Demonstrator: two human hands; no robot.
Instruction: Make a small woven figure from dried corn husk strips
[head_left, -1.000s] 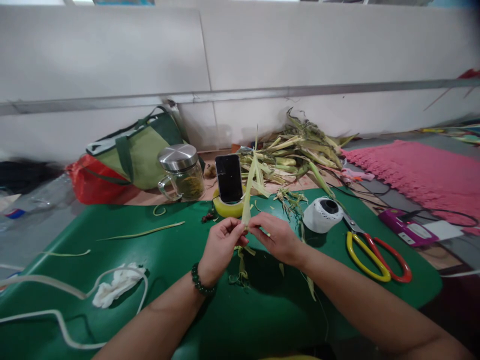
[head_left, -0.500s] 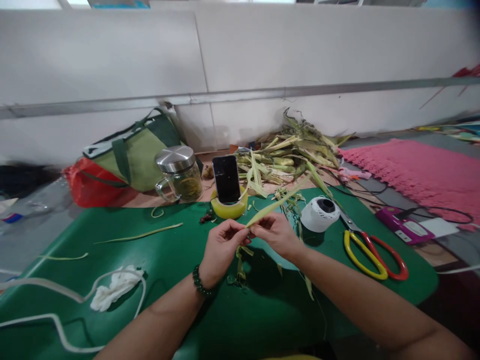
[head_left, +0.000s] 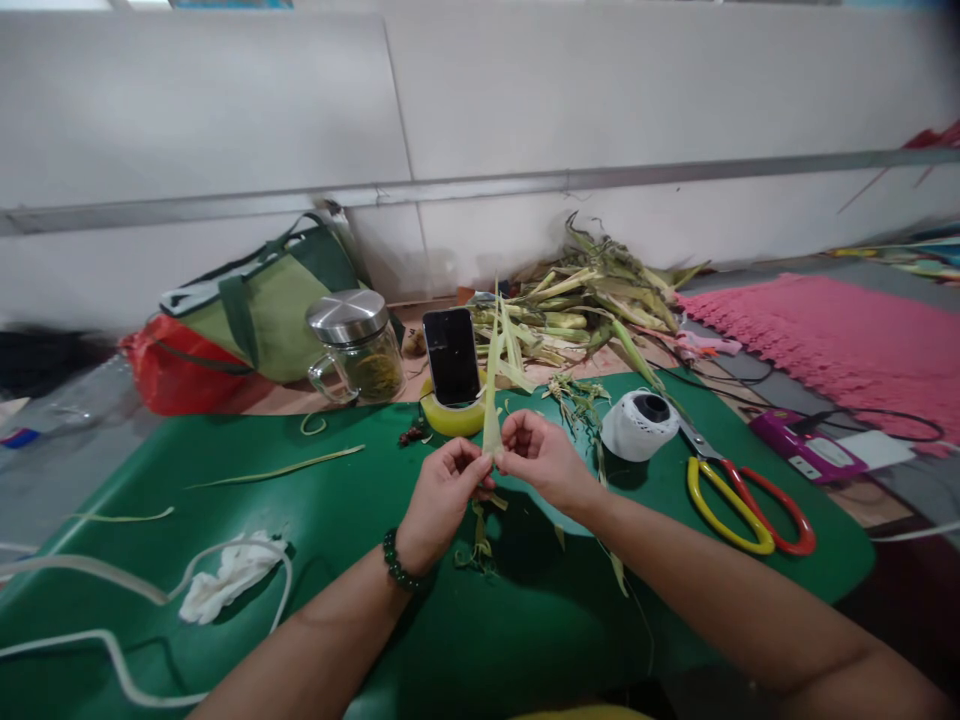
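Between my two hands a pale green corn husk strip (head_left: 491, 410) stands upright, its narrow tip pointing up and away. My left hand (head_left: 442, 495) pinches the wide lower end from the left, and a green bead bracelet (head_left: 397, 560) circles that wrist. From the other side my right hand (head_left: 546, 462) pinches the same end, thumb and fingertips close to the left thumb. Just beyond the hands a phone (head_left: 451, 355) leans upright in a yellow tape roll (head_left: 454, 418). Husk scraps (head_left: 480, 545) lie on the green mat (head_left: 360, 620) below.
Scissors (head_left: 739, 505) and a white thread spool (head_left: 640, 425) lie to the right, near a purple power strip (head_left: 806, 445). A husk pile (head_left: 600, 285) sits against the wall. At left are a lidded glass mug (head_left: 356, 345), a green bag (head_left: 281, 310) and a crumpled tissue (head_left: 232, 580).
The husk strip has swung from leaning far to the right to standing nearly upright. Both hands stay in about the same place, the right fingers lifted slightly.
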